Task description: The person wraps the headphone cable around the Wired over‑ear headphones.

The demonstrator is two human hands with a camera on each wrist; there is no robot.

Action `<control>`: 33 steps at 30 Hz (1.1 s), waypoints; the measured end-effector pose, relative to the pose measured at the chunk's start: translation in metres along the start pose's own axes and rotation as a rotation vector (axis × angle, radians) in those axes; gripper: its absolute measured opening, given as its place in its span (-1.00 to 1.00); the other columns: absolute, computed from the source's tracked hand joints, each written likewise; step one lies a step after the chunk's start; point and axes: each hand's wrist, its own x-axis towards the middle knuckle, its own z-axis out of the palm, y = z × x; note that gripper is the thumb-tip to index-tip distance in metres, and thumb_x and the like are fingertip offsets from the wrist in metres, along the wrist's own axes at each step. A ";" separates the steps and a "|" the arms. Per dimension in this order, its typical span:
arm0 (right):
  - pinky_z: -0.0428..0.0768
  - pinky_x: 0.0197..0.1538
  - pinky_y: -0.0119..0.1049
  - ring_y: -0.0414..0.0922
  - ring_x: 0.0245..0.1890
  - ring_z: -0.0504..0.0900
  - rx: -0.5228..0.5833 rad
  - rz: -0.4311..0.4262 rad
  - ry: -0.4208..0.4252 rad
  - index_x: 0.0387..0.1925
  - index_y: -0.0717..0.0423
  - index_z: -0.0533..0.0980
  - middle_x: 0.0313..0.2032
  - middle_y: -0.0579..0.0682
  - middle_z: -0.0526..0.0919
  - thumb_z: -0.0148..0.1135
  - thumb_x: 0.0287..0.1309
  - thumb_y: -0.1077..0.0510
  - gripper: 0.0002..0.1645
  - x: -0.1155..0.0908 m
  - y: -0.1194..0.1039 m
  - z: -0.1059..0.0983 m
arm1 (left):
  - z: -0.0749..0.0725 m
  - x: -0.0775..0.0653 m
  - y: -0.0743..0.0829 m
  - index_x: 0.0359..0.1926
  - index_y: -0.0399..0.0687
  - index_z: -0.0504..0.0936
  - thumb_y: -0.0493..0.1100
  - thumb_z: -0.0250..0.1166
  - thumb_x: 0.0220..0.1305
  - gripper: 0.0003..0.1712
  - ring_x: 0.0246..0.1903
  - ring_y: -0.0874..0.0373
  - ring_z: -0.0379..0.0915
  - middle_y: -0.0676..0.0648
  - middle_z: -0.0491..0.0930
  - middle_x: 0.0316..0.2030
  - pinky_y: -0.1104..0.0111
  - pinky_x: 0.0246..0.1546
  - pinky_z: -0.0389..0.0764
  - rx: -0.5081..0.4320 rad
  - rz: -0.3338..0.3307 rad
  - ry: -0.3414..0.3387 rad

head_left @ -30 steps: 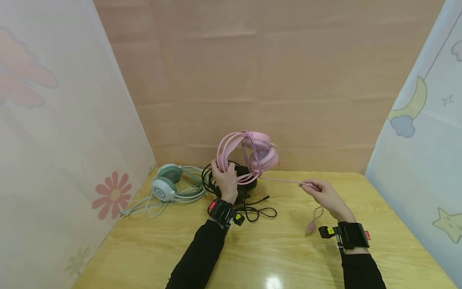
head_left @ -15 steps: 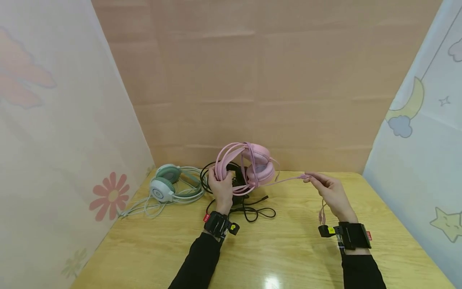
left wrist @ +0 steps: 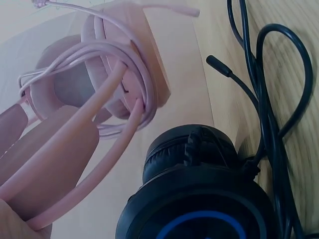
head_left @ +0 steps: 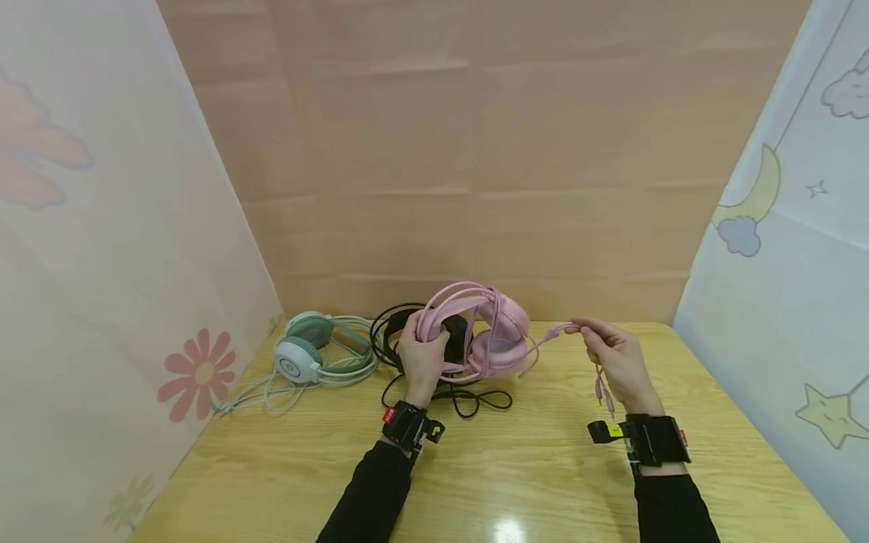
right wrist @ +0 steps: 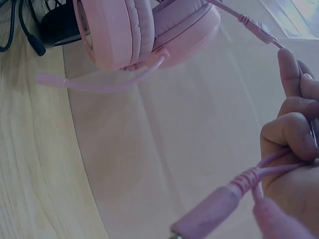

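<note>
My left hand (head_left: 422, 358) grips the headband of a pink headset (head_left: 501, 343) and holds it up in front of a black headset (head_left: 456, 341). Its cable is wound around the pink ear cups (left wrist: 107, 74), and a thin microphone arm (right wrist: 99, 87) sticks out from one cup. To the right, my right hand (head_left: 619, 363) pinches the pink cable (head_left: 551, 332) close to a small moulded splitter (right wrist: 256, 29). From under the curled fingers hang two pink plugs (right wrist: 207, 214) on short leads. The black headset is partly hidden by the pink one and my left hand.
A white and green headset (head_left: 302, 358) lies at the back left of the wooden table (head_left: 529, 467), its pale cable trailing left. A looped black cable (head_left: 475, 400) lies in front of the black headset. Brown paper (head_left: 434, 151) covers the back, with patterned side panels.
The pink headset has come down and slightly right in my left hand. My right hand has risen a little, the cable between the hands is shorter, and the plugs hang higher.
</note>
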 end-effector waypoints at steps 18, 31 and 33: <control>0.03 -0.43 -0.22 -0.11 -0.63 0.04 0.059 0.038 -0.103 0.14 0.36 0.50 -0.16 -0.15 0.73 -0.01 0.46 0.25 -0.65 0.018 -0.010 0.019 | 0.003 0.004 -0.014 -0.02 -0.04 0.63 -0.26 0.36 0.13 -0.65 -0.58 0.20 0.35 -0.03 0.53 -0.45 0.39 -0.56 0.37 0.008 -0.020 -0.062; 0.18 -0.42 -0.19 -0.10 -0.60 0.13 -0.200 0.165 -0.281 0.11 0.36 0.48 -0.17 -0.15 0.70 -0.01 0.48 0.13 -0.61 0.055 -0.012 0.008 | -0.007 0.006 -0.008 -0.36 -0.12 0.45 -0.36 0.01 0.27 -0.87 -0.89 0.28 0.06 0.11 0.15 -0.81 0.44 -0.83 0.15 -0.249 -0.232 -0.257; 0.22 -0.44 -0.24 -0.12 -0.61 0.16 -0.247 0.168 -0.289 0.09 0.32 0.51 -0.18 -0.15 0.69 -0.01 0.49 0.12 -0.62 0.062 -0.013 0.010 | -0.007 0.006 -0.009 -0.29 -0.15 0.48 -0.37 -0.02 0.30 -0.86 -0.88 0.28 0.01 0.10 0.11 -0.80 0.43 -0.82 0.13 -0.286 -0.242 -0.274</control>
